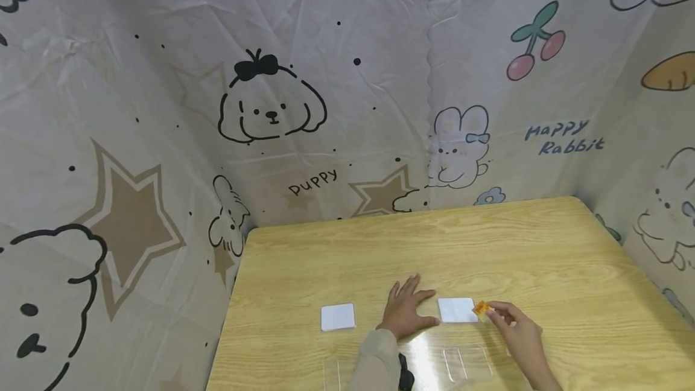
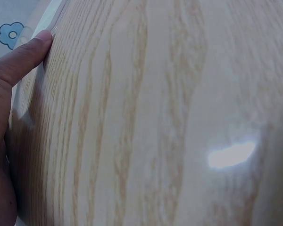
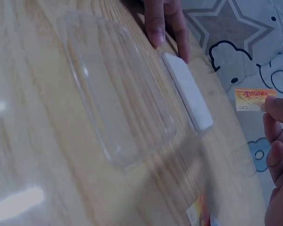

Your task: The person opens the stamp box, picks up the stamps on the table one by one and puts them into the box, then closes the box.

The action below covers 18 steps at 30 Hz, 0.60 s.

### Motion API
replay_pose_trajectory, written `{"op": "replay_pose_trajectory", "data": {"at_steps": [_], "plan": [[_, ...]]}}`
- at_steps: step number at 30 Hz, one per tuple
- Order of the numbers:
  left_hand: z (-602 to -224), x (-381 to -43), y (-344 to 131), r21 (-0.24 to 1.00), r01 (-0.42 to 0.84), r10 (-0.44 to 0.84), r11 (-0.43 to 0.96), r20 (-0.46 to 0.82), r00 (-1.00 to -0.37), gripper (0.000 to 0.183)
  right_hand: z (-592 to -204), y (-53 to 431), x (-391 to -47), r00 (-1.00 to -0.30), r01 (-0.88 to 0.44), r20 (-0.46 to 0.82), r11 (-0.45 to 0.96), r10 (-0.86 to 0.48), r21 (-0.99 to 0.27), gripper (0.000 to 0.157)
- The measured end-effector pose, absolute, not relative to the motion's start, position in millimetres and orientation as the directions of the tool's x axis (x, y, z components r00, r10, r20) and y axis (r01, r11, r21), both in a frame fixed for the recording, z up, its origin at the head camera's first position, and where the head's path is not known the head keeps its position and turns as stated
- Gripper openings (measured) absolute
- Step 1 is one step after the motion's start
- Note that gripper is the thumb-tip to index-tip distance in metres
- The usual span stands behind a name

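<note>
Between thumb and fingers, my right hand point(image 1: 517, 330) pinches a small orange and yellow postage stamp point(image 1: 481, 309), raised by the right end of a white rectangular stack point(image 1: 456, 310). The number on this stamp point(image 3: 254, 100) shows in the right wrist view. My left hand point(image 1: 408, 309) lies on the table with its fingers spread, left of that stack. Its thumb and index finger point toward the stack; whether they touch it I cannot tell. In the left wrist view, only part of the left hand point(image 2: 12, 75) appears.
Another white stack point(image 1: 338, 317) lies on the wooden table point(image 1: 304, 264) to the left. A clear plastic box part point(image 3: 118, 157) is nearer me, with a second clear outline point(image 1: 331, 370) at left. A colourful paper piece point(image 3: 196, 212) lies low in the right wrist view.
</note>
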<state>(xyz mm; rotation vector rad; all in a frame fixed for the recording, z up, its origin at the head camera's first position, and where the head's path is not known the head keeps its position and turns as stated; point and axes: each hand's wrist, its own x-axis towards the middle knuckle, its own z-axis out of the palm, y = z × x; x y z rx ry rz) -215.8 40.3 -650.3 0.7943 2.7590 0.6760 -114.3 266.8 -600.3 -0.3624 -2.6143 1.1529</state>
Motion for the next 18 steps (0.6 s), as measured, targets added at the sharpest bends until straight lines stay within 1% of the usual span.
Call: {"op": "replay_pose_trajectory", "data": {"at_steps": [6,10,13,18], "plan": [[-650.8,-217.1,40.2,0.469,0.463,0.548,0.752,-0.055,-0.835,0.068,-594.8,257.4,-127.2,-0.959,0.135,0.051,0.606,0.279,-0.784,0.028],[-652.1,-217.5,40.4,0.456,0.472,0.549,0.755,-0.044,-0.835,0.067,-595.3,251.6,-136.9,-0.96,0.175,-0.003,0.588,0.281,-0.79,0.028],[-651.9,-217.5,40.6,0.457,0.468,0.546,0.757,-0.047,-0.837,0.067,-598.0,247.5,-145.0,-0.959,0.215,-0.047,0.607,0.281,-0.765,0.026],[-648.0,-217.0,40.0,0.474,0.451,0.543,0.756,-0.07,-0.837,0.067,-606.4,243.8,-155.4,-0.969,0.226,-0.11,0.612,0.222,-0.758,0.026]]}}
